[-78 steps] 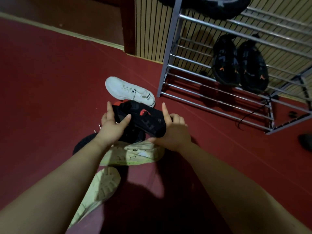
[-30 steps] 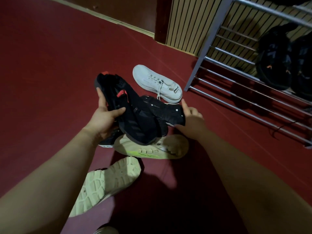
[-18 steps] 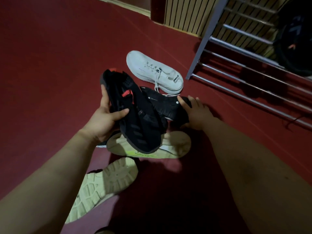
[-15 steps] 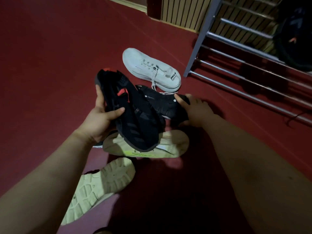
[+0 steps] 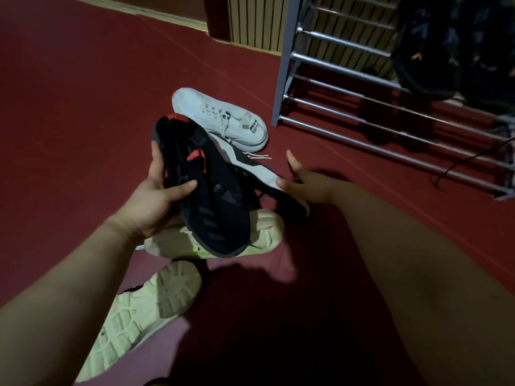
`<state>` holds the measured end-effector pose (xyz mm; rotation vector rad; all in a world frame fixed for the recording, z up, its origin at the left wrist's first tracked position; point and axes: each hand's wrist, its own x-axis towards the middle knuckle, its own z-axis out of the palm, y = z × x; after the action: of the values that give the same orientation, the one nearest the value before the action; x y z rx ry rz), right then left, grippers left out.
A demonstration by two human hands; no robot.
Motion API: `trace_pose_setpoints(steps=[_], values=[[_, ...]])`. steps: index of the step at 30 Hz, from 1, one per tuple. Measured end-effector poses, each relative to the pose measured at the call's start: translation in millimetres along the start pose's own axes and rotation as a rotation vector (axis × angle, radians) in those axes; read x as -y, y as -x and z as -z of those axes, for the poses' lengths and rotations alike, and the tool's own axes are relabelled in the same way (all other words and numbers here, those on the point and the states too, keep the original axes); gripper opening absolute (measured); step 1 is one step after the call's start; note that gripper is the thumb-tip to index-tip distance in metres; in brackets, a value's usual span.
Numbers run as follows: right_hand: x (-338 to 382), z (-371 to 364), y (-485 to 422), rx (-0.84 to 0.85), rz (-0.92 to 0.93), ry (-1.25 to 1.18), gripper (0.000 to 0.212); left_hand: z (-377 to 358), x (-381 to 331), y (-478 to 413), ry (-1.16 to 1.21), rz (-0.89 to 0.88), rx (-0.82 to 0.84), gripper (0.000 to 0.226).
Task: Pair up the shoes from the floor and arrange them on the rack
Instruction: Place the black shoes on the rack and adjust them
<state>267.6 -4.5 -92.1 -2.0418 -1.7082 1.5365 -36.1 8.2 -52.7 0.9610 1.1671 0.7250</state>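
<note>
My left hand (image 5: 156, 201) grips a black shoe with red tabs (image 5: 211, 207) around its middle, toe pointing toward me, above the floor. Behind it lies a second black shoe with a white sole edge (image 5: 250, 168). My right hand (image 5: 309, 182) holds that shoe at its near end, thumb on the white edge and index finger sticking up. A white sneaker (image 5: 223, 118) lies on the red floor just beyond. The metal shoe rack (image 5: 334, 68) stands at the upper right, with a pair of black shoes (image 5: 426, 51) on a shelf.
A cream shoe (image 5: 267, 232) lies on its side under the held black shoe. Another cream shoe (image 5: 145, 310) lies sole-up near my left forearm. A dark lace (image 5: 457, 162) hangs off the rack's bottom bars. A slatted wall panel (image 5: 256, 20) stands behind the rack.
The second black shoe has turned, so its white sole edge now shows. My right hand has shifted slightly right along it. My left hand still grips the red-tabbed shoe.
</note>
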Motion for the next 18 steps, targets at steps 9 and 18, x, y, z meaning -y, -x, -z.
trace_pose_setpoints(steps=[9,18], values=[[-5,-11,6,-0.437,0.022,-0.241,0.068,-8,-5,15,-0.009,0.016,-0.009,0.097],[-10,-22,1,-0.807,0.415,0.764,0.062,0,-2,17,0.007,0.026,-0.012,0.098]])
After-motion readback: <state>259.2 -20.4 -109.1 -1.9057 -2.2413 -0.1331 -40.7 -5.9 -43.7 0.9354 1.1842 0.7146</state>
